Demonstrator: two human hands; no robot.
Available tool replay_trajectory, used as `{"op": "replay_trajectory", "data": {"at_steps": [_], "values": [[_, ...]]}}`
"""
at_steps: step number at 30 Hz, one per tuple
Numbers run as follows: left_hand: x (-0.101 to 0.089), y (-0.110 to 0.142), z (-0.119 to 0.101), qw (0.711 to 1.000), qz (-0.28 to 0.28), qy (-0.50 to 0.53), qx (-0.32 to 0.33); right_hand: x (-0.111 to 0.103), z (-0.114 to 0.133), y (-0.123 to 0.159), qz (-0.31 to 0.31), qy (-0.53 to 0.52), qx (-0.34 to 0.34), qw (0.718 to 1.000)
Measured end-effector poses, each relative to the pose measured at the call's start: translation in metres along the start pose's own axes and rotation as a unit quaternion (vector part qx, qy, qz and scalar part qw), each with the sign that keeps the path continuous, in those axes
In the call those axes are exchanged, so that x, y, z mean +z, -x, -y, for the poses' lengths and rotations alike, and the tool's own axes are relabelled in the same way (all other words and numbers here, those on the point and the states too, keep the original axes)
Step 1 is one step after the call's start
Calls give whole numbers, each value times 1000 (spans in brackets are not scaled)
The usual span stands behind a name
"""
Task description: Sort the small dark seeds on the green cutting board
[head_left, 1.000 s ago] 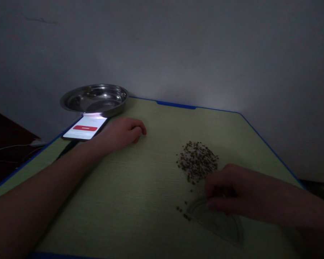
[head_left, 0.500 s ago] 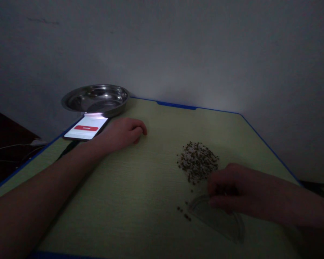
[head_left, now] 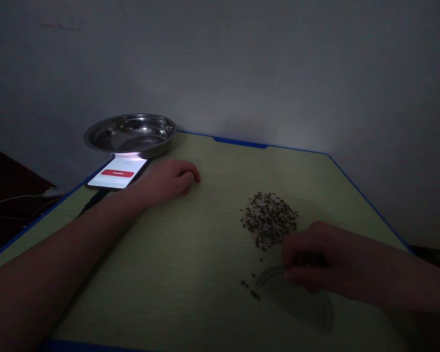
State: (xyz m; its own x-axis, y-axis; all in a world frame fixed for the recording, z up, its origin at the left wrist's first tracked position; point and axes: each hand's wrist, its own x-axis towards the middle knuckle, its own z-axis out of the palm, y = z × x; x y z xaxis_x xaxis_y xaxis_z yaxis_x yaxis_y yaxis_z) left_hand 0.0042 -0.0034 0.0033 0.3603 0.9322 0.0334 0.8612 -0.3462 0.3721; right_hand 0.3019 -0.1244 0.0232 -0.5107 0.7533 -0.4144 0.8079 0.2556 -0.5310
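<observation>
Dim light is falling on a gray wall (head_left: pixel 242 73) and a pale green counter (head_left: pixel 168 269) with blue edges. On the counter, a pile (head_left: pixel 269 220) of dark and pale bits is sitting in front of the right hand (head_left: pixel 320 244), and a few loose dark bits (head_left: pixel 255 295) are lying nearer the person. A clear half circle (head_left: pixel 297 303) is lying partly under that hand. The right hand's fingers are bending toward the thumb; I cannot tell whether they are pinching anything. The left hand (head_left: pixel 170 178) is resting near a lit phone (head_left: pixel 113 177), its fingers curling; I cannot tell what is inside. A metal bowl (head_left: pixel 139 142) is standing behind the phone.

Those bits are looking light, hard and rolly, so pinching one by its sides is seeming best. The half circle is looking thin and stiff, maybe slippery; its rim is seeming good for holding.

Compared with the earlier picture, both hands are staying almost where they were, and the pile is keeping its shape.
</observation>
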Motion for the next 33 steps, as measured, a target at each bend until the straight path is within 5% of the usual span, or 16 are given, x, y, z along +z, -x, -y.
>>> {"op": "replay_trajectory", "data": {"at_steps": [33], "values": [[0, 1, -2, 1000, 1, 3, 1, -4, -4, -4, -1, -32, -16, 999]]}}
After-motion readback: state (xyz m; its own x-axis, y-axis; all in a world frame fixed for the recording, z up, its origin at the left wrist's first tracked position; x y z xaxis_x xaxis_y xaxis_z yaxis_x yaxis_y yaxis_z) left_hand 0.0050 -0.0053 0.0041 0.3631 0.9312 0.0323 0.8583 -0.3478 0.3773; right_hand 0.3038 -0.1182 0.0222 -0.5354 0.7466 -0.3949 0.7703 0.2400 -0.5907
